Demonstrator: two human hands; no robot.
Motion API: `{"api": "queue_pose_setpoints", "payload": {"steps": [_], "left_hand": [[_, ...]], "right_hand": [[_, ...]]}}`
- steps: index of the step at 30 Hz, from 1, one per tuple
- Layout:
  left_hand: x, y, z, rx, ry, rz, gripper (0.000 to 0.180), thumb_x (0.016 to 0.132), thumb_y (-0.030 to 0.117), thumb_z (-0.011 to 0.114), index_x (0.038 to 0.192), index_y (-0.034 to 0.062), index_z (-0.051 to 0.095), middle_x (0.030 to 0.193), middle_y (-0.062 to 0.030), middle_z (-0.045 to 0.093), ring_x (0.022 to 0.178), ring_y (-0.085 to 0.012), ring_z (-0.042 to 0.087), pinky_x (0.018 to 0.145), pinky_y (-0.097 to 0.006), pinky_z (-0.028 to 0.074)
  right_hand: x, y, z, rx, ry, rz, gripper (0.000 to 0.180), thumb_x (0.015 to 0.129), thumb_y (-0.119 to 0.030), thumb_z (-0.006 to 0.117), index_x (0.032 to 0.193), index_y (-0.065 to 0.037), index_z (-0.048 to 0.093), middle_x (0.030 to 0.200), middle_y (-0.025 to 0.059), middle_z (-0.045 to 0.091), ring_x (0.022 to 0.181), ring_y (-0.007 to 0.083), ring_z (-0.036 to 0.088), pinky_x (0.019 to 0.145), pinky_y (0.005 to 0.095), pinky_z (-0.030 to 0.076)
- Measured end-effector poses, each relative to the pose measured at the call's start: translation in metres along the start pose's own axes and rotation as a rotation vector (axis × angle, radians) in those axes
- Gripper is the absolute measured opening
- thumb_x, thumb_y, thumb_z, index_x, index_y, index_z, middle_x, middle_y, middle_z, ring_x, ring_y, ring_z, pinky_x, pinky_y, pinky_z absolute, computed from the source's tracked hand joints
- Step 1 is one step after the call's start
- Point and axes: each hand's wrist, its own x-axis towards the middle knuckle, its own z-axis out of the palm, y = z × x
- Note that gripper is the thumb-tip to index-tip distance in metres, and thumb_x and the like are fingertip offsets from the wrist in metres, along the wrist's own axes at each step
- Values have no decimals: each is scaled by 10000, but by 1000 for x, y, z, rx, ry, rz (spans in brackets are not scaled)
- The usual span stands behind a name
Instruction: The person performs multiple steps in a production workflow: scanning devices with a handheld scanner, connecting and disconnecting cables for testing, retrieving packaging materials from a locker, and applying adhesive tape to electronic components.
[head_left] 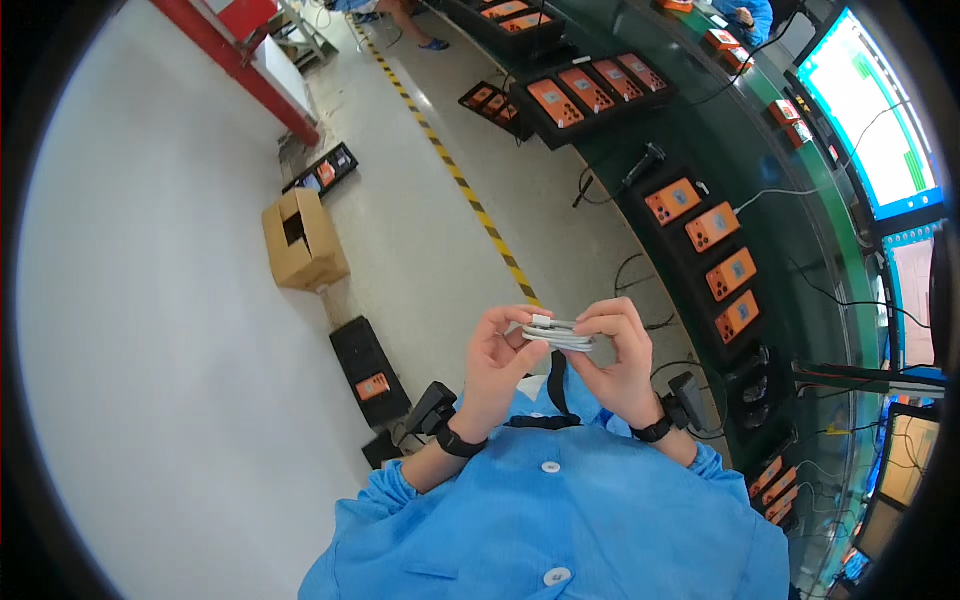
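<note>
Blue smock (560, 520) at bottom, smooth fabric, white round buttons, black strap at the collar. Both wrists wear black bands. Left hand (497, 368) and right hand (622, 362) are raised in front of the chest, each grip clamped on one end of a cable coil (557, 335): pale grey, thin, glossy, wound into a flat oval loop, white plug end on top near the left fingers. Coil sits between the two hands, clear of the desk. Just beyond to the right, dark green curved desk (800, 290) with black trays (700, 250) holding orange rectangular phones (713, 226), thin black wires trailing across. Left on the grey floor: black flat tray (368, 368) with one orange phone, open cardboard box (302, 240), yellow-black striped tape line (470, 195). Far: more trays of phones (590, 90), red beam (240, 65), bright screens (870, 110) at right.
</note>
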Motion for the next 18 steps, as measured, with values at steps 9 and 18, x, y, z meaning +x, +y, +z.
{"api": "queue_pose_setpoints", "payload": {"steps": [9, 18], "left_hand": [[97, 58, -43, 12, -184, 217, 402, 847, -84, 574, 1175, 69, 399, 1262, -220, 492, 1204, -333, 509, 1001, -417, 460], [172, 74, -42, 19, -57, 226, 442, 836, -88, 583, 1203, 71, 396, 1275, -220, 481, 1213, -359, 496, 1007, -427, 449]], "right_hand": [[98, 11, 41, 323, -6, 102, 433, 739, -31, 760, 1110, -24, 537, 1074, 105, 509, 966, 190, 588, 810, 309, 510], [185, 50, 44, 608, -76, 127, 425, 748, 13, 741, 1113, -16, 526, 1101, 97, 479, 997, 189, 578, 892, 313, 484]]}}
